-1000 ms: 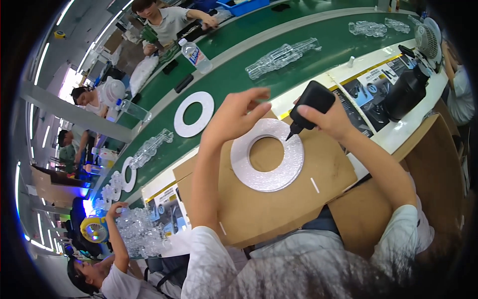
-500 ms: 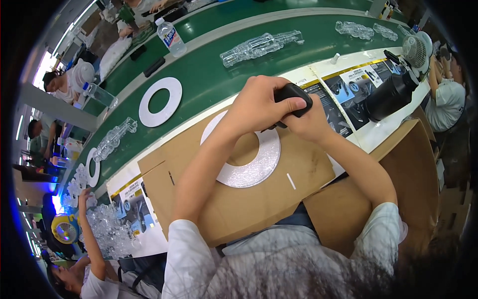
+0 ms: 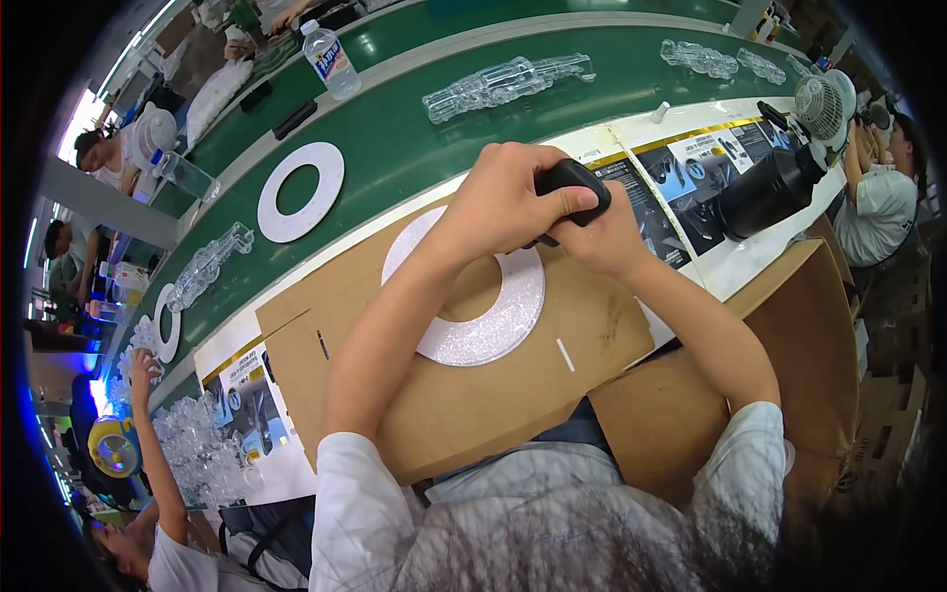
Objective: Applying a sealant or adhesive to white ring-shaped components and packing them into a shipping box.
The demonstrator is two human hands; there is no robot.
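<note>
The left hand (image 3: 498,202) has its fingers curled tight around the black bottle (image 3: 572,180); the right hand (image 3: 614,237) hugs it too, fingertips hidden. Steady arms should help above the white ring (image 3: 498,326), near the cardboard's far edge.

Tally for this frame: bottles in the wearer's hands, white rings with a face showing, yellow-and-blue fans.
Held bottles: 1 (black bottle, left hand and right hand both on it)
White rings: 3 (partly covered ring, nearer belt ring, far-left belt ring)
Yellow-and-blue fans: 1 (fan at left)
Total: 5
</note>
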